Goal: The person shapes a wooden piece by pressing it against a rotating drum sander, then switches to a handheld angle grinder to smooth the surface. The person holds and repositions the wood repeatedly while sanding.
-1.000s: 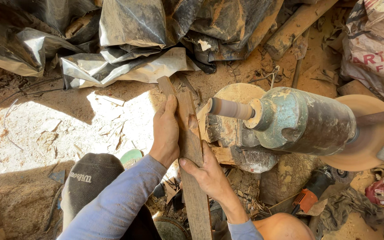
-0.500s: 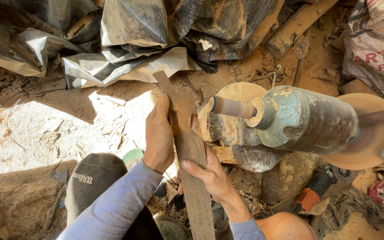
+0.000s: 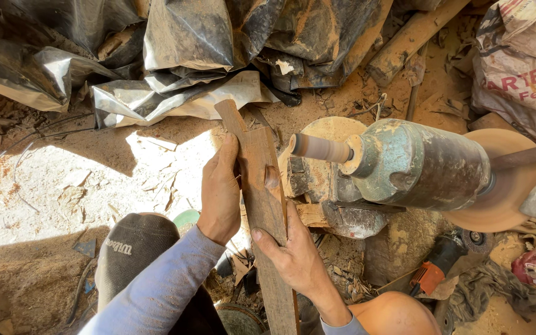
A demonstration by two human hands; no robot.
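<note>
Gripping the wooden plank [image 3: 262, 198] with your left hand [image 3: 219, 192] and right hand [image 3: 293, 254] beside the sanding spindle [image 3: 321, 147], you risk a slip dragging fingers into it.

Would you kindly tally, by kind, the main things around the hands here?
Hands: 2, left hand and right hand
Wooden plank, held by both: 1
Green motor with sanding spindle: 1
Orange power tool: 1
Grey sock: 1
Total: 6
</note>
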